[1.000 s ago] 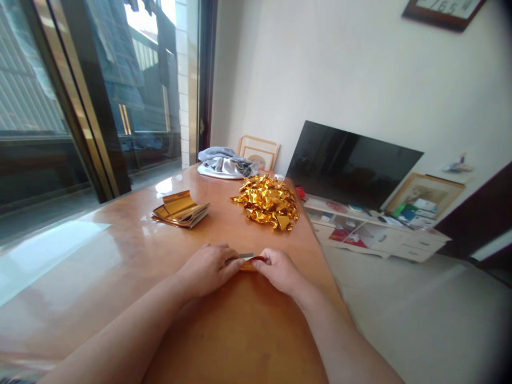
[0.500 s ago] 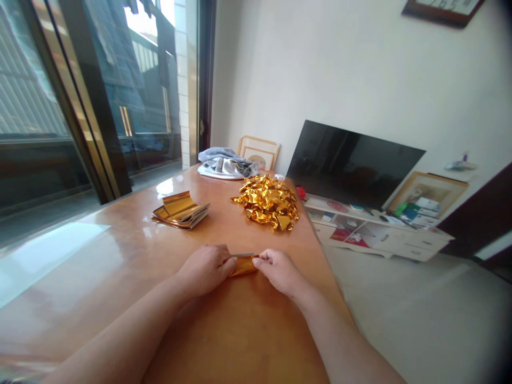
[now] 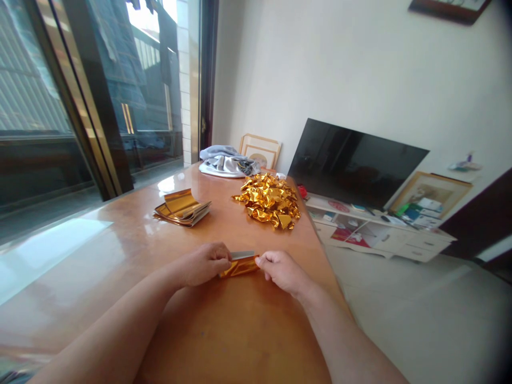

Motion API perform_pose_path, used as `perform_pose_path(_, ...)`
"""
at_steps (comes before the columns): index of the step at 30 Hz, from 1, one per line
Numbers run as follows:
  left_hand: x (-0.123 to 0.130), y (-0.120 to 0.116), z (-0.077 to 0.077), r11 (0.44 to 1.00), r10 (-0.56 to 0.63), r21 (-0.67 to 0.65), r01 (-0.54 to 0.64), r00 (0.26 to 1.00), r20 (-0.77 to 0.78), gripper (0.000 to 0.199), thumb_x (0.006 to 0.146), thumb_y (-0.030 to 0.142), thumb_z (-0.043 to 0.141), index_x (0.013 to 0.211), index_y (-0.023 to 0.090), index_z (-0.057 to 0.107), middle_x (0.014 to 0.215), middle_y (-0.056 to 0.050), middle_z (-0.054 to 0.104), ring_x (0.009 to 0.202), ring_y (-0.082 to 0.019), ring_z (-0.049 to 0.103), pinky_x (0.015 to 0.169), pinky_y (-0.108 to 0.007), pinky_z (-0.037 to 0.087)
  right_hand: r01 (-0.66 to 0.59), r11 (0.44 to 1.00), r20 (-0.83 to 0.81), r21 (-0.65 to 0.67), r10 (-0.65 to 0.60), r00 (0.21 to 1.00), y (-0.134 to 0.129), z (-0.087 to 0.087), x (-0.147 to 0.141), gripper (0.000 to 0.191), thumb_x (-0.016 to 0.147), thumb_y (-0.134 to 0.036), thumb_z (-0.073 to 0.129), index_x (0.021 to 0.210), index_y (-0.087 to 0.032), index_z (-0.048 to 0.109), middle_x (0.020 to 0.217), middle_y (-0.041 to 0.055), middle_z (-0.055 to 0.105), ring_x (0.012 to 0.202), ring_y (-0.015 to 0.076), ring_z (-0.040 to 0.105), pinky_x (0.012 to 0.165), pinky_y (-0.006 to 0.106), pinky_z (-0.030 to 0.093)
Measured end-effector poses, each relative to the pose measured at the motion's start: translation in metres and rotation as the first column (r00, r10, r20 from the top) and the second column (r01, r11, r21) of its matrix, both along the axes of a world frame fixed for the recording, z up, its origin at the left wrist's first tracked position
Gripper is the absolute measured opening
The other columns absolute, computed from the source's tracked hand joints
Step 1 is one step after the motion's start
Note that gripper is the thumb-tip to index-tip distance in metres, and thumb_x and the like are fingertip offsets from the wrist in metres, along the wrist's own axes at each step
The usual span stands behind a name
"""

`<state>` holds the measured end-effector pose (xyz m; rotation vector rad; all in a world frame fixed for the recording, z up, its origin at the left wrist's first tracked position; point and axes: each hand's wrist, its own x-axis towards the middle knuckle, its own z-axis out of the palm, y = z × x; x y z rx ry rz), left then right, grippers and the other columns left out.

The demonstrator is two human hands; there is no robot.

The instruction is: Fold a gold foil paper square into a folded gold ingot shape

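While we look down along the glossy wooden table (image 3: pixel 236 333), what lies at the far left of the heap of crumpled gold foil (image 3: pixel 269 201)?

A folded stack of gold foil sheets (image 3: pixel 182 208), well apart from the heap, with a grey cloth bundle (image 3: pixel 226 164) behind and left of the heap.

And our left hand (image 3: pixel 204 265)?

It sits below and left of the heap, closed, with its fingers curled around the end of a thin silver metal strip (image 3: pixel 242 255).

Where is the folded gold foil piece (image 3: pixel 239 266)?

Flat on the table below the heap, between our two hands, just under the strip and touching it.

What about our right hand (image 3: pixel 282 273)?

It is below and right of the heap, loosely curled, its fingers touching the right end of the foil piece. We cannot tell whether they pinch it or only press against it.

Anything further right?

Beyond the heap, a black flat-screen television (image 3: pixel 354 162) stands tilted on a low white cabinet (image 3: pixel 380 239).
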<state>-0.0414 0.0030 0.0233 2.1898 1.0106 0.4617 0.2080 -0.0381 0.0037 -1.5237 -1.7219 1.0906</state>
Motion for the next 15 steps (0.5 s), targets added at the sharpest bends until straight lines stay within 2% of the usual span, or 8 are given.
perform_pose_path(2,0.0003,-0.0008,0.0016,1.000,-0.006,-0.003,0.006,1.000,-0.004,0.026,0.087,0.031,0.052,0.073,0.020,0.070,0.096,-0.002,0.069,0.086,-0.019,0.063,0.081,-0.027,0.047,0.001,1.000,0.016,-0.006,-0.001,1.000,0.0002,0.0000,-0.0001,0.044,0.092,-0.052,0.054,0.065,-0.018,0.053,0.060,-0.0027,0.053,0.056,0.0104,0.046,0.054,0.023,0.031)
perform_pose_path(7,0.0004,-0.0022,0.0025,1.000,0.008,-0.024,-0.008,1.000,-0.010,0.022,0.087,0.033,0.053,0.085,0.021,0.071,0.094,-0.001,0.067,0.088,-0.019,0.062,0.081,-0.027,0.048,-0.051,0.999,0.039,-0.016,0.051,0.998,-0.0005,0.0023,0.0009,0.040,0.093,-0.048,0.054,0.065,-0.018,0.052,0.058,-0.0036,0.052,0.054,0.0098,0.045,0.053,0.022,0.029)
perform_pose_path(12,-0.0009,-0.0007,0.0018,0.999,0.000,-0.043,-0.001,1.000,-0.022,0.020,0.083,0.031,0.055,0.085,0.019,0.071,0.096,-0.002,0.066,0.090,-0.020,0.061,0.082,-0.028,0.047,-0.064,0.997,0.026,-0.032,0.064,0.998,-0.0026,0.0051,0.0010,0.040,0.092,-0.046,0.054,0.065,-0.018,0.051,0.058,-0.0038,0.052,0.053,0.0092,0.043,0.052,0.022,0.029)
perform_pose_path(15,-0.0002,0.0001,0.0016,0.998,0.014,-0.060,-0.016,1.000,-0.027,0.023,0.085,0.034,0.053,0.085,0.019,0.069,0.094,-0.002,0.066,0.089,-0.020,0.061,0.080,-0.028,0.046,-0.037,0.999,0.051,-0.023,0.038,0.998,-0.0005,-0.0002,0.0001,0.039,0.092,-0.047,0.054,0.066,-0.018,0.052,0.059,-0.0036,0.054,0.054,0.0093,0.045,0.054,0.021,0.031)
